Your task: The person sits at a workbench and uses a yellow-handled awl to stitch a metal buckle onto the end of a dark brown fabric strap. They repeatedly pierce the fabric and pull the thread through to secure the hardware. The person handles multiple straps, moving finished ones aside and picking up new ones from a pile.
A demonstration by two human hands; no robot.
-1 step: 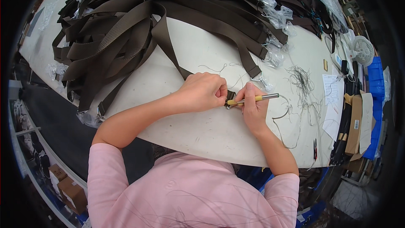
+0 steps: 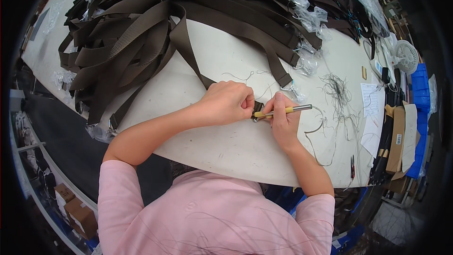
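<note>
Nearest is the person's pink shirt (image 2: 203, 212), up against the rim of the pale surface (image 2: 231, 146). Small red-and-black snips (image 2: 352, 166) lie by the near edge, on the right.

Beyond, the two hands work close together. The left hand (image 2: 229, 101) has its grip closed, fingertips pinching at a dark strap end (image 2: 258, 107) just above the surface. The right hand (image 2: 283, 118) grips a pen-like tool (image 2: 295, 109), yellow with a silver shaft, its yellow end at that strap end beside a small metal fitting (image 2: 257, 119); whether they touch is unclear.

Farther right lie a tangle of thread (image 2: 336, 87) and paper sheets (image 2: 372, 113). Past the hands spreads a heap of dark brown straps (image 2: 127, 42), many ends in clear plastic wraps (image 2: 309, 16). A white fan (image 2: 406, 56) stands at the far right.
</note>
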